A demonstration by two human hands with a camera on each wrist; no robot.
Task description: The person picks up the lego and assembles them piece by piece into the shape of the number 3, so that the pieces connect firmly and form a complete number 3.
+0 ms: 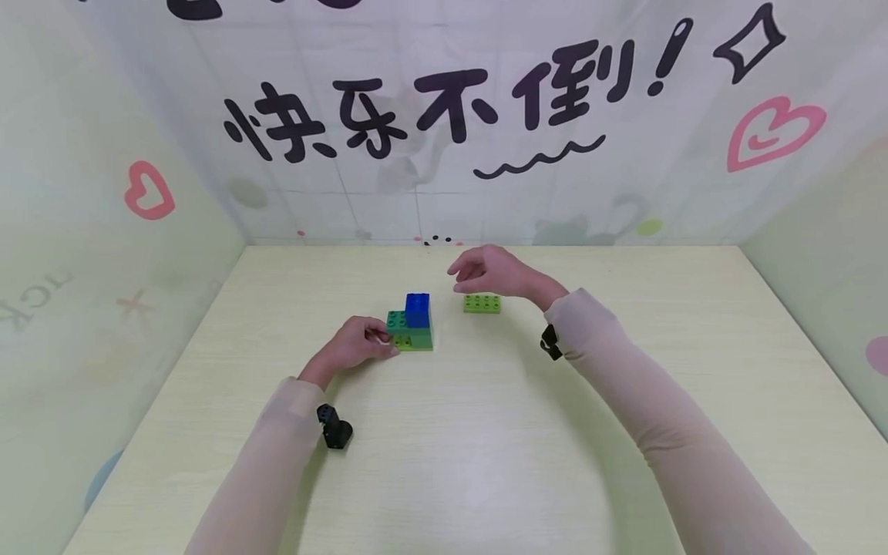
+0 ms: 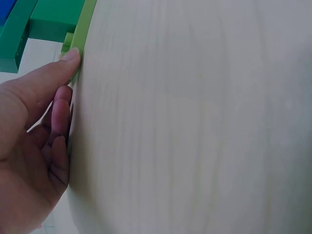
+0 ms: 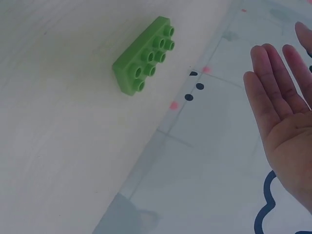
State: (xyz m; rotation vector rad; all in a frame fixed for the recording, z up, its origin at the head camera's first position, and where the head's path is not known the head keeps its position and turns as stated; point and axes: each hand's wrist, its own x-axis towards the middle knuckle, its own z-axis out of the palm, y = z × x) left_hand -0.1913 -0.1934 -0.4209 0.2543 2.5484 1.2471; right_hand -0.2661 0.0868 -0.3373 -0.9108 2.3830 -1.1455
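Observation:
A small stack of toy building bricks stands on the table, topped by a blue brick (image 1: pixel 418 308) over green bricks (image 1: pixel 397 321). Its lowest piece is a light green brick (image 2: pixel 87 27) lying flat on the tabletop. My left hand (image 1: pixel 355 344) is at the stack's left end, its thumb on the light green brick's near edge and its fingers bent behind, gripping it. Beyond and to the right, a loose lime green brick (image 1: pixel 482 305) with several studs lies on the table. Just above and behind that brick hovers my right hand (image 1: pixel 494 271), fingers relaxed, holding nothing.
The pale wooden table (image 1: pixel 444 462) meets a printed cloth backdrop (image 1: pixel 416 200) behind the bricks. Cloth side walls (image 1: pixel 125 293) border it left and right. A small black camera (image 1: pixel 336 430) sits on the left wrist, another (image 1: pixel 551 343) on the right.

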